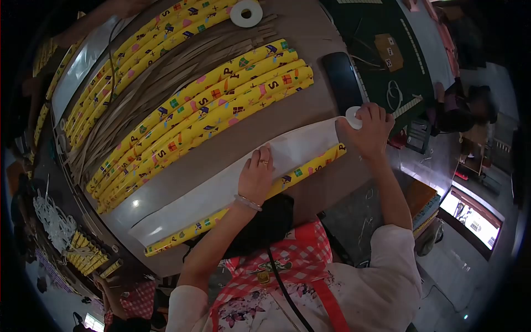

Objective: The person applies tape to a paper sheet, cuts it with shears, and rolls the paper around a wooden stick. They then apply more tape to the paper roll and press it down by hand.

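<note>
A long white sheet (199, 199) lies across the near part of the table, with a yellow patterned roll (310, 169) along its near edge. My left hand (257, 172) rests on the sheet's middle, fingers bent and close together; whether anything is under them is hidden. At the sheet's right end, my right hand (371, 130) grips a small white tape roll (354, 117) between thumb and fingers. Beyond the sheet, several yellow patterned rolls (221, 102) lie side by side.
Brown paper strips (160, 83) lie between two groups of yellow rolls. A larger white tape roll (246, 13) is at the top. A dark phone (342, 80) and a green mat (406, 61) are at the right. Other people's arms show at the top left and bottom left.
</note>
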Available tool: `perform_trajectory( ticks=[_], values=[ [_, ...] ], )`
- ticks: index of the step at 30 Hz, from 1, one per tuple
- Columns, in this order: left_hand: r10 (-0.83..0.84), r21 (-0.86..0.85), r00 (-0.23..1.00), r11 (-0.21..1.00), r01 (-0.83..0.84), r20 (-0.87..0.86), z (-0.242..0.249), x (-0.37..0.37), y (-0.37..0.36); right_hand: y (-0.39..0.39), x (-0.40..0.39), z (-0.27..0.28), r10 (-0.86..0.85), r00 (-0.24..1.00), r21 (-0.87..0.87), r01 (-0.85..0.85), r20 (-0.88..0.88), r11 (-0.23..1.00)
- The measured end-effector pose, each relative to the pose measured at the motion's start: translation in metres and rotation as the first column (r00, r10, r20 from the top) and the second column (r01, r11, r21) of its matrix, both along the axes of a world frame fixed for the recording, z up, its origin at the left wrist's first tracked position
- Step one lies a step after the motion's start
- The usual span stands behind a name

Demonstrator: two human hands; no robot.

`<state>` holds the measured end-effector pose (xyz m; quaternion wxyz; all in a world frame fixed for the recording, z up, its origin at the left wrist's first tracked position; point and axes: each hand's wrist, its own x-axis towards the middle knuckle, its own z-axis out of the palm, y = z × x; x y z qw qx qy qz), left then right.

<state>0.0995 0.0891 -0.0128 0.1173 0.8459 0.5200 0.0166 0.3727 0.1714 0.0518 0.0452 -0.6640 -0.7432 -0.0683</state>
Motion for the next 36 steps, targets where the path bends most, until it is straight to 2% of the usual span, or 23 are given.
perform_trajectory(
  ticks=[1,8,12,20,25,33,36],
  values=[
    [0.007,-0.025,1.000,1.000,-0.007,0.018,0.001,0.000,0.001,-0.005,-0.001,0.001,0.014,1.000,0.071,-0.014,-0.006,0.997],
    [-0.026,-0.045,0.999,0.999,0.027,0.023,0.003,-0.003,0.003,-0.038,-0.016,0.018,-0.019,1.000,0.193,0.017,0.003,0.981],
    [-0.039,-0.018,0.999,0.999,0.039,0.023,0.004,-0.005,0.003,-0.043,-0.017,0.017,-0.098,0.995,0.149,0.097,0.002,0.984],
    [-0.019,-0.090,0.998,0.996,0.025,0.065,0.009,-0.004,0.012,-0.029,-0.017,0.004,-0.177,0.984,0.100,0.177,-0.006,0.979],
    [-0.029,-0.102,0.994,0.994,0.040,0.103,0.007,-0.007,0.013,-0.019,-0.019,0.006,-0.235,0.972,-0.024,0.235,0.000,0.972],
    [-0.024,-0.067,0.992,0.997,0.032,0.127,0.008,-0.006,0.016,-0.010,-0.018,-0.005,-0.236,0.972,-0.014,0.236,0.018,0.972],
    [-0.030,-0.133,0.992,0.990,0.046,0.119,0.009,-0.006,0.018,-0.009,-0.019,-0.006,-0.248,0.969,-0.036,0.248,0.021,0.968]
  ],
)
